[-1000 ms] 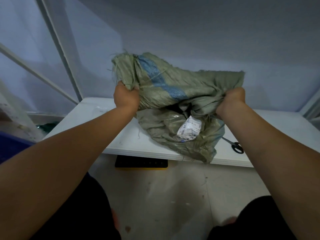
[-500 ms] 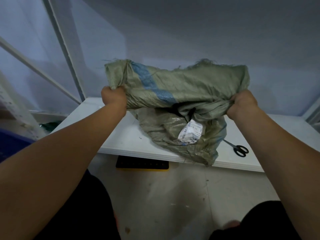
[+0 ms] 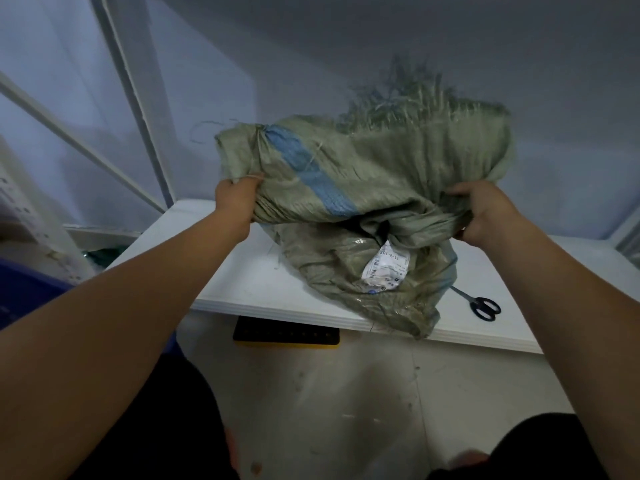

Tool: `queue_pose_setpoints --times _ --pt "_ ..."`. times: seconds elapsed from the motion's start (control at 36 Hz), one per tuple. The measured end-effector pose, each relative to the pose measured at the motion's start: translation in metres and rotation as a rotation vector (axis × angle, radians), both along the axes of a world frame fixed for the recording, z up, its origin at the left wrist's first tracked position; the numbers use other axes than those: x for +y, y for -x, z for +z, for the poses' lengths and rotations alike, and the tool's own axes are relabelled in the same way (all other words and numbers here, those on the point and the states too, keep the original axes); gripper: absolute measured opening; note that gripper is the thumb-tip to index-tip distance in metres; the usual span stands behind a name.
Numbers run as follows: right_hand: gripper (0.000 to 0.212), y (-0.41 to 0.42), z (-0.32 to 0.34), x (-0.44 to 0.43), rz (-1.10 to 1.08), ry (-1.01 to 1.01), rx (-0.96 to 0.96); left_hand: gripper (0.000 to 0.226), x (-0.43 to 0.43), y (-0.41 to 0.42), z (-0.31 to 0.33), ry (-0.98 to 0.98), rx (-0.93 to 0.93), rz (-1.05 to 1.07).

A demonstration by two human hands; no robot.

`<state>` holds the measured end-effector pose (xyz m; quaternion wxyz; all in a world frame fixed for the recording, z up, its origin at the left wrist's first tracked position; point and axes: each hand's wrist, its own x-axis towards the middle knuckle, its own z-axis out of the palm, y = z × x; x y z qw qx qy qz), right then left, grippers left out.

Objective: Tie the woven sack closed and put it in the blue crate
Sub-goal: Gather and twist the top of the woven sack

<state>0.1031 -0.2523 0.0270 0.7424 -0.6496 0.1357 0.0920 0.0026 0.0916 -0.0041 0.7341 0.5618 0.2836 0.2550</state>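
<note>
**Q:** How do the fingers stand?
**A:** They are curled into cloth. The left hand [image 3: 239, 199] grips the upper left corner of the woven sack [image 3: 363, 174], and the right hand [image 3: 485, 213] grips its bunched right side.

**Q:** What has changed?
**A:** The hands are wider apart, stretching the frayed mouth above the white table [image 3: 242, 285], where the sack's body rests. The sack is not yet tied, and the blue crate [image 3: 27, 296] lies left of the table.

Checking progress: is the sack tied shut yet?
Not visibly. The left hand and right hand grip the top of the woven sack, stretched between them; a dark gap shows mid-sack, no finished knot.
</note>
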Motion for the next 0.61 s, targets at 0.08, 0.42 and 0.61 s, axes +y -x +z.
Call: queue_pose_setpoints --times 0.08,0.42,0.61 --pt "0.051 0.002 0.003 0.005 0.063 0.040 -0.043 0.050 -0.014 0.003 0.007 0.024 0.062 -0.101" --pt "0.036 0.007 0.011 0.025 -0.190 0.035 -0.222 0.048 -0.041 -0.003 0.027 0.072 -0.151 -0.132" --pt "0.035 0.049 0.032 0.082 -0.179 0.283 -0.722 0.031 -0.084 -0.004 0.047 0.010 -0.323 -0.296"
